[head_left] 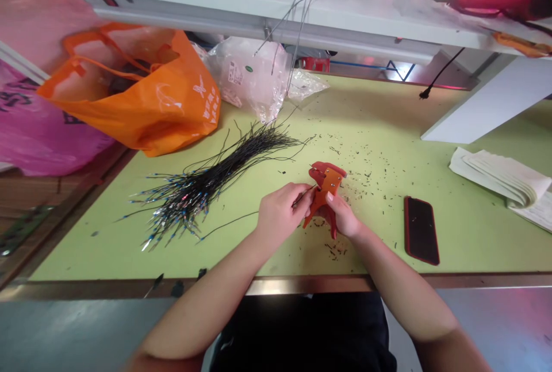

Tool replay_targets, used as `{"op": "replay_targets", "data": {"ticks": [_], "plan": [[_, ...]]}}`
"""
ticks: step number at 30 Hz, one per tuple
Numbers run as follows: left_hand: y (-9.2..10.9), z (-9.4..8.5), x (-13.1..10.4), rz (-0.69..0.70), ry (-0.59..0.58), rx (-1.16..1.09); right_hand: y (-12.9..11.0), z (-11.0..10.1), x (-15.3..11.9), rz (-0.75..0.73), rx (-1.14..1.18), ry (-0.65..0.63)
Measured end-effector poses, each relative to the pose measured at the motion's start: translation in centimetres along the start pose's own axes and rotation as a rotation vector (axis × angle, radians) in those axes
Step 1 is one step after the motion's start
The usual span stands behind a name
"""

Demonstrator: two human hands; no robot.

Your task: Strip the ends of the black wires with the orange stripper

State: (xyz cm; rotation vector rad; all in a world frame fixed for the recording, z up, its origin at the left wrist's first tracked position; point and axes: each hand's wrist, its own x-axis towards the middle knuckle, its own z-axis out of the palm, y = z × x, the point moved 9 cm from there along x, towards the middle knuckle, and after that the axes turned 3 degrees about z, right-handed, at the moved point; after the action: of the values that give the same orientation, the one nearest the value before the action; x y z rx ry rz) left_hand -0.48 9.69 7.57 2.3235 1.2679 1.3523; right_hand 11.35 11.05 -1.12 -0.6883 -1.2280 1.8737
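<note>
My left hand (282, 208) pinches a thin black wire (228, 223), whose far part trails left over the green tabletop. The wire's near end reaches the jaws of an orange-red wire stripper (330, 182). My right hand (344, 215) is wrapped round the stripper's handles, thumb on its near side. A large bundle of black wires (219, 173) with blue and silvery ends lies to the left of my hands. Small dark scraps (360, 179) are scattered around and beyond the stripper.
An orange bag (172, 102) and clear plastic bags (254, 73) stand at the back left. A phone (421, 230) and folded papers (500, 176) lie on the right. A white shelf (362, 27) spans the back, with wires hanging over its edge.
</note>
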Motion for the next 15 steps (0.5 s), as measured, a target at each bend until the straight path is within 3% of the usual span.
{"op": "replay_targets", "data": {"ticks": [7, 15], "plan": [[0.6, -0.3, 0.1, 0.061, 0.044, 0.096, -0.5, -0.2, -0.2, -0.043, -0.049, -0.006], [1.2, -0.1, 0.2, 0.094, 0.013, 0.036, 1.0, -2.4, -0.2, -0.003, -0.038, 0.098]]}}
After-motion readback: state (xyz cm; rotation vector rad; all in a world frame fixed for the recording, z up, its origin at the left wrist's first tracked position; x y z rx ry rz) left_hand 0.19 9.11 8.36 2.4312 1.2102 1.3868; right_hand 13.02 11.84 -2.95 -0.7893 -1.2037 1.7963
